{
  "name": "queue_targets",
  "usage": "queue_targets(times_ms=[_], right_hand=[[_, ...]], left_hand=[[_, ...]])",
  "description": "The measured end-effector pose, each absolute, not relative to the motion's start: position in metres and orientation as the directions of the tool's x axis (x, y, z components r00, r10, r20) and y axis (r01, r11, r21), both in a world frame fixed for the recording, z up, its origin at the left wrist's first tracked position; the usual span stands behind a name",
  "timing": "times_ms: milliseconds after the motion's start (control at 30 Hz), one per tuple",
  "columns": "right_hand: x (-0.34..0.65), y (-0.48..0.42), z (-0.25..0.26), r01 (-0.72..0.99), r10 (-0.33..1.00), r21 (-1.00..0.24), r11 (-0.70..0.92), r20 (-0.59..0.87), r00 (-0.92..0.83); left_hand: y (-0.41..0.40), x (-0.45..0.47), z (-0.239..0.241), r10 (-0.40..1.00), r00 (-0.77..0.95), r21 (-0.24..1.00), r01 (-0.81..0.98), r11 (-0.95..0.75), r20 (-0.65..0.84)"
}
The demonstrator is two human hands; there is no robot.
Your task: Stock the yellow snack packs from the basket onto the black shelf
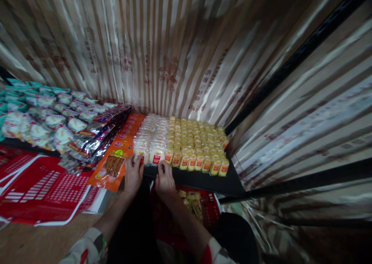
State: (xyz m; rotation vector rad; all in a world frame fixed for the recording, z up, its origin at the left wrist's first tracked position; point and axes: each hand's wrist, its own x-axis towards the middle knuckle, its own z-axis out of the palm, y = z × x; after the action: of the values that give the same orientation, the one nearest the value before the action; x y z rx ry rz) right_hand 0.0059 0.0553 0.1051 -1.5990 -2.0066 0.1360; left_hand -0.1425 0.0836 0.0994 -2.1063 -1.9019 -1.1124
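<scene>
At the front end of the white rows stands a clear-wrapped white snack packet with a red label [157,158]. My right hand [165,180] has its thumb and fingers pinched at that packet's lower right edge. To its left, another white snack packet [140,156] is partly covered by my left hand [133,175], whose bent fingers close on its front. Behind these, more white packets [152,130] stand in two tight rows. Rows of yellow snack packets with orange labels [199,161] adjoin them on the right.
A flat orange bag of brown sticks [114,165] lies left of the white rows. Beyond it are silvery snack bags [75,124]. Below the black shelf [203,180] are red baskets [49,186] and gold packets [193,204]. Striped plastic sheeting [162,62] and a black pole [279,70] enclose the shelf.
</scene>
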Motion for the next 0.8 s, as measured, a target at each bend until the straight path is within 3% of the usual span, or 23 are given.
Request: queue_targets(times_ms=[300,600,700,800], right_hand=[[0.004,0.064,0.111,0.830,0.942,-0.512,0.220,0.332,-0.045],[0.028,0.043,0.103,0.690,0.857,-0.589,0.421,0.507,-0.091],[0.044,0.022,0.099,0.630,0.849,-0.635,0.448,0.522,-0.078],[0.065,-0.007,0.087,0.595,0.908,-0.703,0.388,0.401,-0.119]], left_hand=[[0.083,-0.142,0.100,0.814,-0.051,0.402,0.886,-0.231,0.579],[0.072,-0.134,0.111,0.762,-0.030,0.339,0.907,-0.251,0.647],[0.062,-0.129,0.114,0.738,0.090,0.268,0.897,-0.353,0.669],[0.049,-0.123,0.117,0.699,0.323,0.198,0.808,-0.555,0.638]])
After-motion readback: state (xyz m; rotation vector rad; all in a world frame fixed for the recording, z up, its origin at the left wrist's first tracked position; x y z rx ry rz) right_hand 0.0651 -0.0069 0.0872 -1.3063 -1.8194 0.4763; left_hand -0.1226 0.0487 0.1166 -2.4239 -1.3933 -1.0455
